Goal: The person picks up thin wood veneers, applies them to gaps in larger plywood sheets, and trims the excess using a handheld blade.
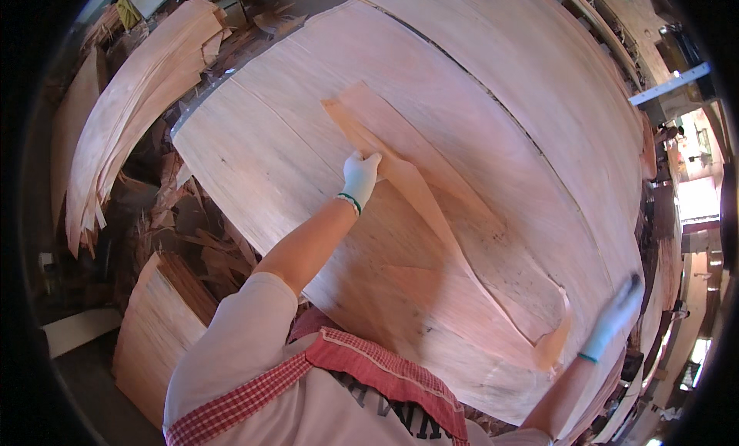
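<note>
- Head view: a person in a pale shirt and red checked apron (362, 361) leans over a broad stack of veneer sheets (254, 153), the landmark for all positions below.
- A narrow veneer strip (431, 207), long and curling, lies on top of the stack, running from near its upper middle toward its lower right edge.
- Left hand (359, 178), in a white glove, presses down on the strip near its upper end; the fingers lie flat or lightly curled over the wood, more a hold-down than a full grasp.
- Right hand (616, 315), also gloved, is at the lower right edge of the stack, beside the strip's curled lower end (553, 346); motion blur hides the fingers, so whether it grips anything cannot be told.
- Progress, as a judgement: the strip is already laid on the stack and pinned at one end, but its lower end lifts and curls, so flattening or aligning it appears unfinished.
- Left of the stack, further bundles of veneer (131, 115) lean and pile among scraps (192, 230); a smaller bundle (162, 330) stands below them.
</note>
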Available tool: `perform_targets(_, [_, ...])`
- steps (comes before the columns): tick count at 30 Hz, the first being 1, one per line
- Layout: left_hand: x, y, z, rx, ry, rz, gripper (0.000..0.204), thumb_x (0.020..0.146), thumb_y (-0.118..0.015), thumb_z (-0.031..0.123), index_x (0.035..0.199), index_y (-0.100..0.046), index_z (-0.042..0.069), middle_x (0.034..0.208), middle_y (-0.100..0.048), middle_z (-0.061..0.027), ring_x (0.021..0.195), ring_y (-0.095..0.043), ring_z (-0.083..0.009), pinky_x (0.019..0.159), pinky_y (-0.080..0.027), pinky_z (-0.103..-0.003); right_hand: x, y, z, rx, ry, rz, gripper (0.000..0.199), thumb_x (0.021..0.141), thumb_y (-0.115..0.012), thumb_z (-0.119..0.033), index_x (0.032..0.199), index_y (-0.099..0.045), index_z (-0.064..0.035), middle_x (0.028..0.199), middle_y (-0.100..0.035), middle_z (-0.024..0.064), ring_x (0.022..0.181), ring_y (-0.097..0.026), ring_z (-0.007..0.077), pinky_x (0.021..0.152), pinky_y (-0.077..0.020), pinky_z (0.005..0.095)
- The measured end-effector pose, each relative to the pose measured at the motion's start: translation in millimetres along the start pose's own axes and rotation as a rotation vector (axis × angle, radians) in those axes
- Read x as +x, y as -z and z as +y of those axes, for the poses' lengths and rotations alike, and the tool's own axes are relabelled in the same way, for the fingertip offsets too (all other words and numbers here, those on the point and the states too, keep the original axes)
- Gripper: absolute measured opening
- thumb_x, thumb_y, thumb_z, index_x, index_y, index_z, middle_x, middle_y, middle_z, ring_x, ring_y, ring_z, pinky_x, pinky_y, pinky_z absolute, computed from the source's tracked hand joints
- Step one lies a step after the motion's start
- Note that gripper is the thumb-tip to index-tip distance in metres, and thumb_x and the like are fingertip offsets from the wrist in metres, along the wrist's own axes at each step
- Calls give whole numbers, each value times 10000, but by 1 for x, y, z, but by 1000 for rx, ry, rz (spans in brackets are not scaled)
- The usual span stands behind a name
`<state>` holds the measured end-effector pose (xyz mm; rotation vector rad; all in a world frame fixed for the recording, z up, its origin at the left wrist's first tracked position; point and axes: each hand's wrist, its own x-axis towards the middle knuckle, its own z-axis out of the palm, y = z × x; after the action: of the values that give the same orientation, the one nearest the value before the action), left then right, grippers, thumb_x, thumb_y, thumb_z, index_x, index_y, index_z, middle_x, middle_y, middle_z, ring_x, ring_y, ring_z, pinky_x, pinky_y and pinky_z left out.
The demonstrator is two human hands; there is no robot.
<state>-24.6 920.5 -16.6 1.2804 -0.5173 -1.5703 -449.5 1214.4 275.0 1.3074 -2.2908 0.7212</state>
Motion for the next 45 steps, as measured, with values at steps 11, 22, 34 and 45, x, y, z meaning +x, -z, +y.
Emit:
perform_targets(11, [51,14,104,1268,-655,-365,185,899,-549,198,958,-602,30,962,-646,-136,957,-624,-286,809,-496,-425,-44,-330,-281,511,-342,-1175,375,964,-471,-328,938,-575,31,928,-616,236,752,-616,375,718,-509,467])
perform_targets(22, [157,25,66,1248,-1029,-73,375,850,-547,124,1224,-547,104,1278,-551,-122,1240,-472,-325,1003,-406,-427,-59,-432,-434,26,390,-930,239,942,-450,-277,994,-563,-73,802,-683,181,782,-673,388,696,-522,505])
perform_targets(34, [148,34,77,1372,-1156,-151,527,796,-707,366,1234,-579,101,1259,-559,-124,1198,-489,-343,995,-402,-471,15,-338,-176,-154,707,-1355,231,965,-465,-339,1018,-545,-129,732,-647,165,600,-636,356,526,-487,461])
perform_targets(45, [150,26,88,1326,-947,-271,706,730,-761,396,1322,-500,113,1268,-551,-104,1180,-495,-345,996,-400,-454,5,-463,-426,-24,1012,-877,135,895,-536,-213,976,-573,-112,811,-683,110,761,-685,314,609,-542,433])
